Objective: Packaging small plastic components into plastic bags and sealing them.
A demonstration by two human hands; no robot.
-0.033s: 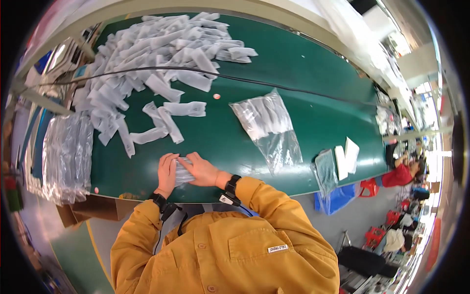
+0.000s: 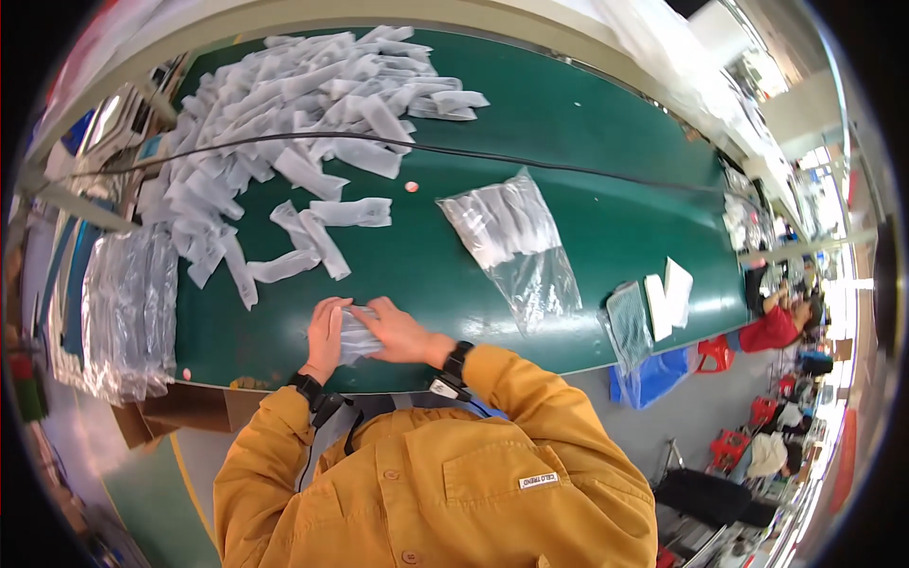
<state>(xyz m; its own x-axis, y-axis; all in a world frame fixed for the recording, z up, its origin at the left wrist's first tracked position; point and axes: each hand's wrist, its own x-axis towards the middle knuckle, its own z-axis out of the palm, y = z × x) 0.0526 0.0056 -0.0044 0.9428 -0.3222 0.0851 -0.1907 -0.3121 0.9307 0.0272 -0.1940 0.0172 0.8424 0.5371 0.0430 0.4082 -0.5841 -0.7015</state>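
Observation:
Close to the table's near edge, my left hand (image 2: 324, 341) and my right hand (image 2: 401, 333) press in from both sides on a small bundle of frosted white plastic packets (image 2: 356, 339). Both hands are closed on it, and the fingers cover part of the bundle. Just beyond lie several loose frosted packets (image 2: 325, 244). A big heap of the same packets (image 2: 312, 95) spreads over the far left. To the right of my hands rests a clear plastic bag (image 2: 516, 227), its upper part filled with a row of packets.
Filled clear bags (image 2: 131, 308) are stacked at the table's left end. A black cable (image 2: 473, 151) crosses above the green table (image 2: 606, 227). On the right lie white blocks (image 2: 667, 303) and clear bags (image 2: 629, 327). Below that edge sits a blue bin (image 2: 653, 379); a person in red (image 2: 767, 329) is beyond.
The whole view has shifted slightly. My hands stay on the bundle of packets, and a little more of it shows between them. The other things lie as before.

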